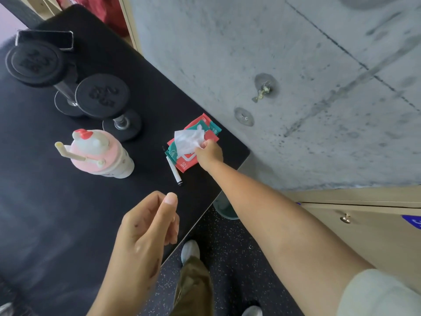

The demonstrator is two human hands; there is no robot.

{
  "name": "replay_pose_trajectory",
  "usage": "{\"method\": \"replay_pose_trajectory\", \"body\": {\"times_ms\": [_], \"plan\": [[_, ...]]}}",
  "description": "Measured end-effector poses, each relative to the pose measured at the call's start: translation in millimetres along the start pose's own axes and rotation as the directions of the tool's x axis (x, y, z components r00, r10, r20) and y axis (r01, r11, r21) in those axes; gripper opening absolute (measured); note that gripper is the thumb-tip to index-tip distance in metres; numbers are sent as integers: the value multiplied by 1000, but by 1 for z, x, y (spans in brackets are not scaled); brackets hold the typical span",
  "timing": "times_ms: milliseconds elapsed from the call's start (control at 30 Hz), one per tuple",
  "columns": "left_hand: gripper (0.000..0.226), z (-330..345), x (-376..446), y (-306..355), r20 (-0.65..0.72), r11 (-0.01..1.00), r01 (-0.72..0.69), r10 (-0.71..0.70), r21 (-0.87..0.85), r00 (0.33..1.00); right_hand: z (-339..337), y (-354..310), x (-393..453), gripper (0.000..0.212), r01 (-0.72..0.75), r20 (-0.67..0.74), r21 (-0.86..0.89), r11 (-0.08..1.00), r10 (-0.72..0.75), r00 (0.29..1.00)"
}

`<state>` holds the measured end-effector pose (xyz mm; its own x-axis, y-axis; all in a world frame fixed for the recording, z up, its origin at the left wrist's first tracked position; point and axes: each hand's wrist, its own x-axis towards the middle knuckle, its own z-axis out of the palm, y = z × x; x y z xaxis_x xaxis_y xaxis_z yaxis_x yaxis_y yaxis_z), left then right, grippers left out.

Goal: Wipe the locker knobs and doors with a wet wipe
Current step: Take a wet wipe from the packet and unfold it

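While the right hand point(210, 153) reaches across to the middle of the frame, its fingertips pinch a white wet wipe point(188, 139) that stands up out of the red and teal wipe pack point(193, 142) lying flat on the black table point(45, 201). The left hand point(148, 226), low and centre, hovers above the table edge with fingers loosely curled and the thumb raised, holding nothing.

I judge the wipe thin, limp and damp: it will likely cling and stretch as it leaves the slot, and the light pack may lift with it unless held down. A hold near the wipe's base, close to the opening, looks safest against tearing.

At lower right a beige locker door point(364, 242) with a small metal knob point(345, 218) shows only in part; its far side runs off the frame, and a blue label point(412, 221) on it is cut off and unreadable. The pack's opening is hidden behind the wipe and fingers. A white marker point(174, 171) lies just beside the pack, a pink bottle point(100, 153) and two dumbbells point(68, 80) farther left.
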<state>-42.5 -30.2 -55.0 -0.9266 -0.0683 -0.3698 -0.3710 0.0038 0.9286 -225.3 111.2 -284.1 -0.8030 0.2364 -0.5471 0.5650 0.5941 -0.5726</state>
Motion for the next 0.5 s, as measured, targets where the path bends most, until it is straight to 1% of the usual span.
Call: {"method": "replay_pose_trajectory", "body": {"times_ms": [133,233,400,500], "plan": [[47,2,2,12,21,1000,-6,6,-10,1000,-21,-4,-28,25,24,25,133,991,-28,999],[50,5,3,22,47,1000,0,-1,18,999,-45,-3,-57,24,44,27,214,976,-51,998],[49,17,-1,41,66,999,-15,13,38,998,-101,3,-112,23,84,24,340,937,-97,995],[49,28,-9,52,84,996,-38,31,82,996,-143,-4,-153,22,98,0,416,904,-107,994]]}}
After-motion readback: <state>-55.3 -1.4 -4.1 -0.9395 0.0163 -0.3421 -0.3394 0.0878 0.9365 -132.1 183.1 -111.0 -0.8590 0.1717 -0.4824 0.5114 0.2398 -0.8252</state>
